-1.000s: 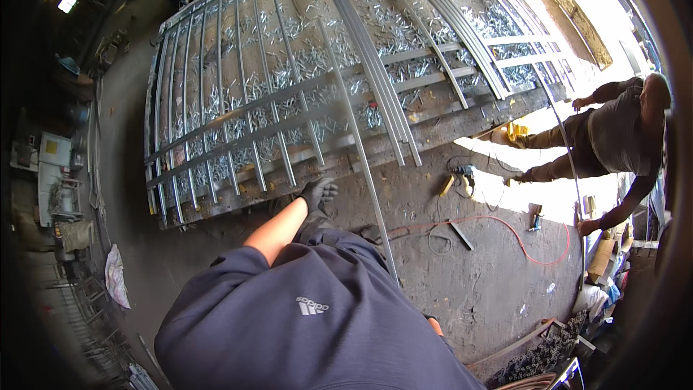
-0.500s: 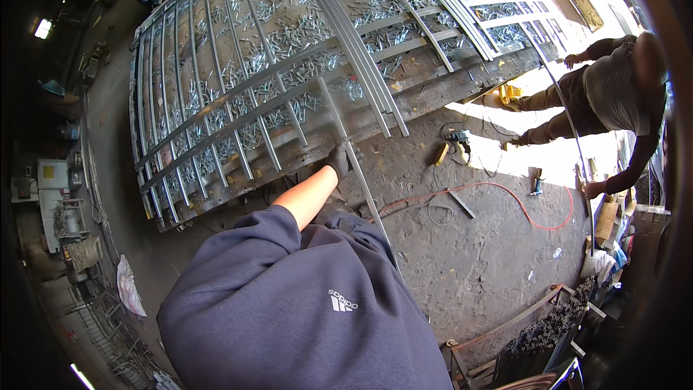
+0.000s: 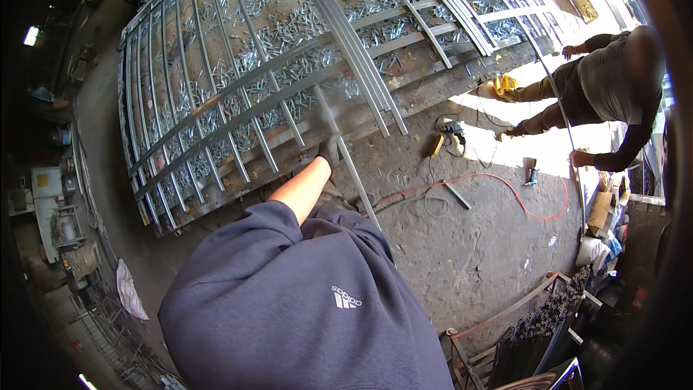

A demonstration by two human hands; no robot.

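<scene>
Seemingly at the step of handling one loose metal bar (image 3: 353,178), slanting from over the front edge of the worktable (image 3: 433,87) down toward its near side. With the gloved left hand (image 3: 329,150) against or just beside it, in front of the worktable, cannot tell whether gripping or only touching; right hand out of view. Probably calls next for a secure hold, clear of the smooth, straight bundled bars (image 3: 355,65) across the worktable's middle. Toward the worktable's left end, slim shiny ribs (image 3: 270,159) crossed by flat strips (image 3: 404,44); over its top, spiky bluish-silver scraps (image 3: 296,29).
</scene>
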